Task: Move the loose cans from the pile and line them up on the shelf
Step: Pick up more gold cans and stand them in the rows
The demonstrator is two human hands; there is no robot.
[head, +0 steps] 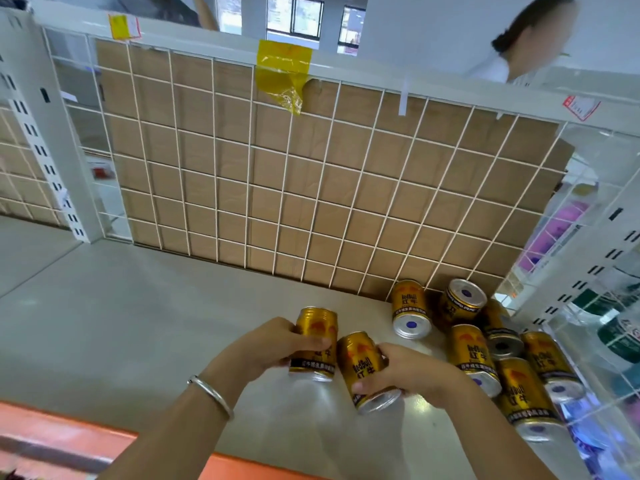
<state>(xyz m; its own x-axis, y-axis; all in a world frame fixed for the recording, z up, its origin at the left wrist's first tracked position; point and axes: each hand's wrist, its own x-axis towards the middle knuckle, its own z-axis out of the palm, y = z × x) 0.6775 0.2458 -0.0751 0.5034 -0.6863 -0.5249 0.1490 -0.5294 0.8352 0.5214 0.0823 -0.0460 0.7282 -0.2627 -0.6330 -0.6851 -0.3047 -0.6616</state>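
My left hand [273, 344], with a silver bangle on its wrist, grips a gold can [317, 332] held roughly upright just above the grey shelf [138, 323]. Right beside it, my right hand [405, 372] holds a second gold can [360, 362], tilted with its silver end toward me. The two cans nearly touch. A pile of several gold cans [485, 344] lies on its sides in the shelf's right back corner, to the right of both hands.
A white wire grid with cardboard behind it [311, 174] closes the shelf's back. A wire side panel [588, 306] stands at the right with other goods beyond it. The shelf's front edge is orange [69, 427]. A person [519, 46] stands behind the shelving.
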